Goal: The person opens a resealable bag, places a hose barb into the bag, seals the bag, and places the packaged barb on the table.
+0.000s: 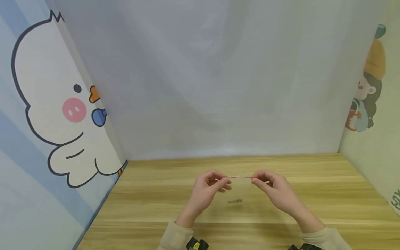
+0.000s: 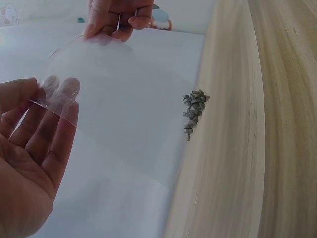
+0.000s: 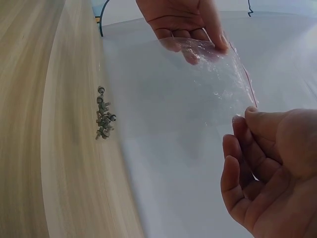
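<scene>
A clear zip-lock bag [image 3: 218, 74] with a thin red line along its top edge hangs between both hands. My left hand [image 1: 204, 191] pinches one top corner between thumb and index finger, its other fingers behind the film. At the opposite corner my right hand [image 1: 278, 191] pinches the edge with thumb and forefinger, the other fingers loosely bent. The red line runs nearly straight from hand to hand. Several small metal screws [image 2: 194, 109] with thick collars gather in a row at the bag's lower end, seemingly inside it; they look like a small dark cluster in the head view.
Below the hands is a wood-grain table [image 1: 140, 208]. A pale grey sheet [image 1: 218, 86] stands behind it. A cartoon duck panel [image 1: 47, 86] is on the left, and a panel with a cartoon figure [image 1: 364, 104] on the right.
</scene>
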Tool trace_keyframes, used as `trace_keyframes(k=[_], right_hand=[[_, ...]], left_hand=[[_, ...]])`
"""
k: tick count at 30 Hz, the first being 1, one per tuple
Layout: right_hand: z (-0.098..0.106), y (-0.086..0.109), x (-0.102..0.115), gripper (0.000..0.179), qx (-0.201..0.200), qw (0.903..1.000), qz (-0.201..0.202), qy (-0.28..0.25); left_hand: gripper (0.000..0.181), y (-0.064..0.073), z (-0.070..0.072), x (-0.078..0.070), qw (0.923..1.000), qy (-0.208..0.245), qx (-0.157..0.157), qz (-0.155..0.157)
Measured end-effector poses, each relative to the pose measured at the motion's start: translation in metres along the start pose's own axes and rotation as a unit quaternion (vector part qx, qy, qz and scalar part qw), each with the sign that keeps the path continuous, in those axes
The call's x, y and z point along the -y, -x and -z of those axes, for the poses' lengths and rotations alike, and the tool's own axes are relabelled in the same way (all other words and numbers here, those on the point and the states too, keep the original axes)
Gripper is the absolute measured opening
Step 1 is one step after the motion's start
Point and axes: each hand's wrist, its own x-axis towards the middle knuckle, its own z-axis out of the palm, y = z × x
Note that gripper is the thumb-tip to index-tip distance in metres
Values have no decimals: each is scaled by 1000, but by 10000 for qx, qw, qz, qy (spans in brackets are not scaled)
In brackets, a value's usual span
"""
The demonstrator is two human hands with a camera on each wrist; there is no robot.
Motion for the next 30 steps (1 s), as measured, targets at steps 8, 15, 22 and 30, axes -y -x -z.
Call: trace_keyframes(k=[8,15,22,30], right_hand=[[-1,-1,0,16,-76,9997,196,153],[-3,-1,-1,15,-120,9993,210,292],[-5,0,2,14,-164,9989,254,370],[-8,1,4,13,-87,9989,335,328]], left_hand=[[18,-1,1,2,9999,-131,80,-63],[19,0,-1,3,9995,-285,164,38],[16,-2,-3,3,9980,-625,13,14],[13,-1,-4,4,9947,-1004,-134,-161]])
